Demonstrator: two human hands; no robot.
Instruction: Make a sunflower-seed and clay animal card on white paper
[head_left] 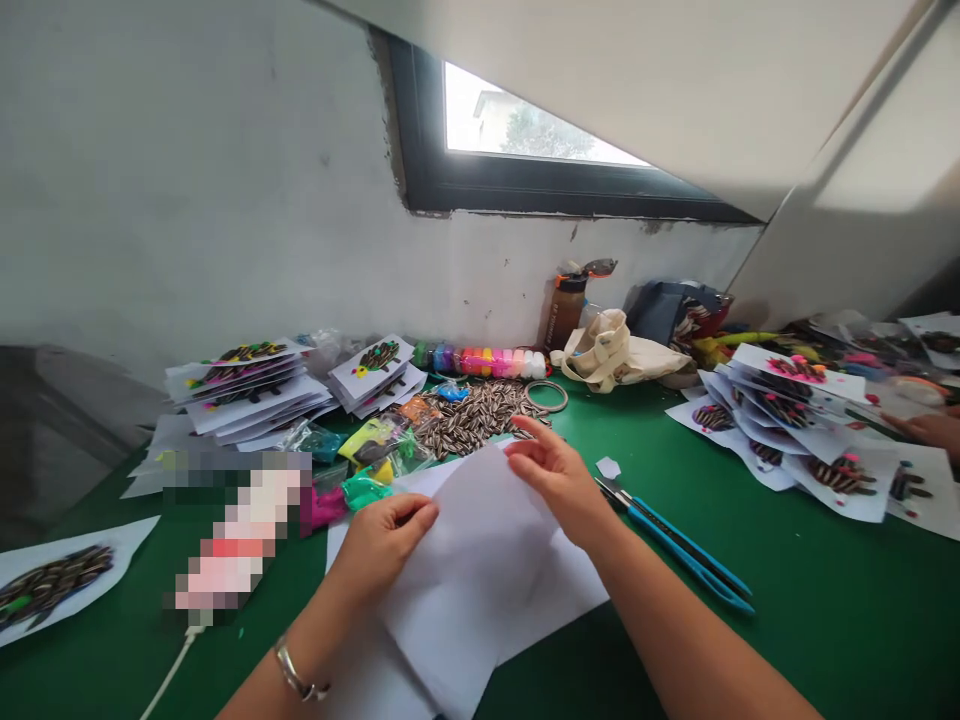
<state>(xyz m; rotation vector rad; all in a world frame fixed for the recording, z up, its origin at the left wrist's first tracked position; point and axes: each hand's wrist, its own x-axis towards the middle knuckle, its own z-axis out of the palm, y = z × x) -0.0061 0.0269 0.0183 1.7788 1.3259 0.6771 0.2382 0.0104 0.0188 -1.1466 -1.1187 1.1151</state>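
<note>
A blank white sheet of paper (480, 540) is lifted at a tilt above other white sheets on the green table. My left hand (386, 545) is closed, pinching its left edge between thumb and forefinger. At the top right corner, my right hand (555, 475) grips the sheet between thumb and fingers, the fingers partly curled. Just beyond the paper lies a pile of striped sunflower seeds (480, 415). Bags of coloured clay, among them a green one (367, 487) and a yellow one (375, 440), sit beyond my left hand. Blue-handled tweezers or scissors (690, 560) lie right of my right forearm.
Stacks of seed-decorated cards stand at left (247, 390) and right (802, 430). A row of coloured clay tubs (495, 362), a brown bottle (566, 310) and a cream cloth bag (622, 355) line the wall. A pixelated object (240, 545) lies left. Another person's hand (926, 425) shows at far right.
</note>
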